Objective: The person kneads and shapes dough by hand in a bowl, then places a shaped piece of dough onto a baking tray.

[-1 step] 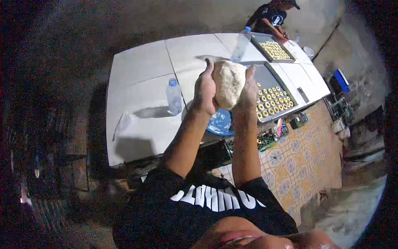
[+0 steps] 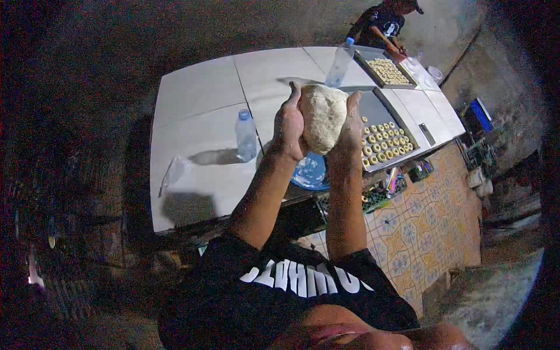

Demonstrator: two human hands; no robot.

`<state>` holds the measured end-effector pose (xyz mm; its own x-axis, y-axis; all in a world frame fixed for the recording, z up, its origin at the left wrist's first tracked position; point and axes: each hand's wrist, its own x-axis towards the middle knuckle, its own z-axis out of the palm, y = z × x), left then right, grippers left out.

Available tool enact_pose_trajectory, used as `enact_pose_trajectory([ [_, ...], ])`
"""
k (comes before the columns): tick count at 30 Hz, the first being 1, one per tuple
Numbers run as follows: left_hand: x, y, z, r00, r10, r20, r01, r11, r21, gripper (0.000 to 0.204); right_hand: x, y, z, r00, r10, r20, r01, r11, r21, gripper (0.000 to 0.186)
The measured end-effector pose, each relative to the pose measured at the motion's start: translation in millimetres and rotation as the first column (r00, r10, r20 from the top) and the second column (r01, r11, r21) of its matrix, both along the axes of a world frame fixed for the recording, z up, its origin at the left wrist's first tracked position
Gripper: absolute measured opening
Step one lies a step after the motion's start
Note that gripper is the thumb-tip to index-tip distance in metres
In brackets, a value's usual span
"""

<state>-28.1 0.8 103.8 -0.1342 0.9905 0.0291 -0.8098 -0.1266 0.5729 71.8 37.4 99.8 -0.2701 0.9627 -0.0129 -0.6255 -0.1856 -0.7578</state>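
Between my two palms is a large pale lump of dough (image 2: 323, 118), raised above the table. My left hand (image 2: 289, 128) presses its left side, thumb pointing up. On the other side my right hand (image 2: 351, 125) grips it, and floury smears show on the skin. Most of the fingers are hidden behind the dough. Below the hands, a blue basin (image 2: 312, 175) with white floury residue is partly covered by my forearms. Just right of my right hand lies a metal baking tray (image 2: 373, 108) with rows of small ring-shaped dough pieces (image 2: 386, 142).
A clear bottle with a blue cap (image 2: 245, 137) stands left of my hands, another bottle (image 2: 339, 65) farther back. A crumpled plastic bag (image 2: 175, 172) lies at the table's left. Beyond, a second full tray (image 2: 385, 71) sits before a person (image 2: 382, 26) in dark clothes. Crates (image 2: 391, 185) are below the table edge.
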Motion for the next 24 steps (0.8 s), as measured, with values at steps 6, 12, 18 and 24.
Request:
enact_pose_trajectory([
  [6, -8, 1, -16, 0.959, -0.183, 0.218, 0.149, 0.975, 0.162, 0.047, 5, 7, -16, 0.890, 0.333, -0.312, -0.321, 0.943, 0.090, 0.072],
  [12, 6, 7, -6, 0.950, -0.284, 0.131, 0.221, 0.906, 0.361, 0.045, 24, 16, -19, 0.682, 0.453, -0.574, -0.437, 0.882, 0.176, 0.077],
  [18, 4, 12, -1, 0.796, 0.311, -0.520, -0.242, 0.950, 0.198, 0.059, 46, 0, -11, 0.674, 0.436, -0.596, -0.376, 0.897, 0.232, 0.086],
  [24, 16, 20, -22, 0.682, 0.353, -0.641, -0.335, 0.929, 0.155, 0.063, 52, 5, -38, 0.965, 0.184, -0.187, -0.096, 0.911, 0.401, 0.074],
])
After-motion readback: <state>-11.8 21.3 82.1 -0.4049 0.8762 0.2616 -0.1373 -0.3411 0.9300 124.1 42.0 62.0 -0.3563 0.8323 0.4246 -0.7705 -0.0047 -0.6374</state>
